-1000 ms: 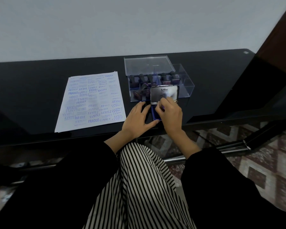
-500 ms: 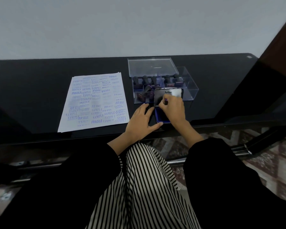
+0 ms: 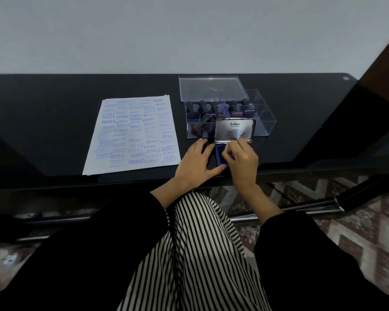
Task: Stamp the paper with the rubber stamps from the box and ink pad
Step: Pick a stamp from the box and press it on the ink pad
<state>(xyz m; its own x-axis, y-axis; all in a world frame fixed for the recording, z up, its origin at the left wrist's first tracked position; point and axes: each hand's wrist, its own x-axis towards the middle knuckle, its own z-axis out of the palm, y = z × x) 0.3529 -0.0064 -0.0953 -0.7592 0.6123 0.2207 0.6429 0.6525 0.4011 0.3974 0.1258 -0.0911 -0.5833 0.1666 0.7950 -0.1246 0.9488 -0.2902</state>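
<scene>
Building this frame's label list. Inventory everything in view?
white paper sheets with blue prints: thin stack, white-blue, table's left
clear plastic divided box: 1, clear, right of paper
clear plastic lid: 1, clear, behind box
dark-handled rubber stamps: several, dark, inside box
blue ink pad with silver lid: 1, open, before box
black glass table: 1, black, under all
patterned floor: brown-white, below
left hand: 1, flat beside pad
right hand: 1, curled over pad

Home-like room: black glass desk (image 3: 43,122), patterned rug (image 3: 368,239) (plain wall (image 3: 189,37) behind)
</scene>
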